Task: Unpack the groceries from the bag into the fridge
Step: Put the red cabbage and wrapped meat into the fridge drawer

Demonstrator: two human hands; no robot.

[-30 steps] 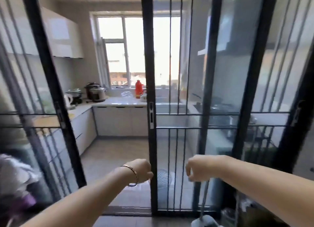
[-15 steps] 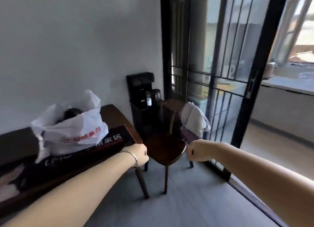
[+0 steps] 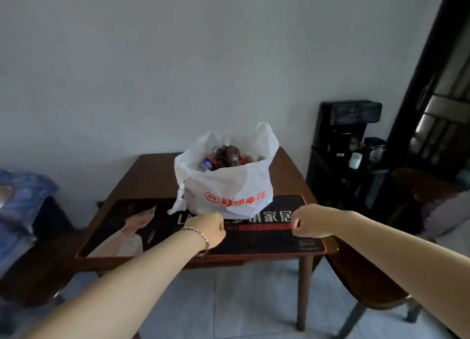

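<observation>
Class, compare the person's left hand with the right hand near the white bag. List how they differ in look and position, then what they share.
The left hand has a bracelet at its wrist; the right hand has a bare wrist. The left hand overlaps the white bag at its lower edge in this view; the right hand sits off the bag's right corner, over the black mat. Both are curled and hold nothing.

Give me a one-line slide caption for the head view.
Left hand and right hand, both curled and empty, hover before the open white grocery bag on the wooden table.
</observation>
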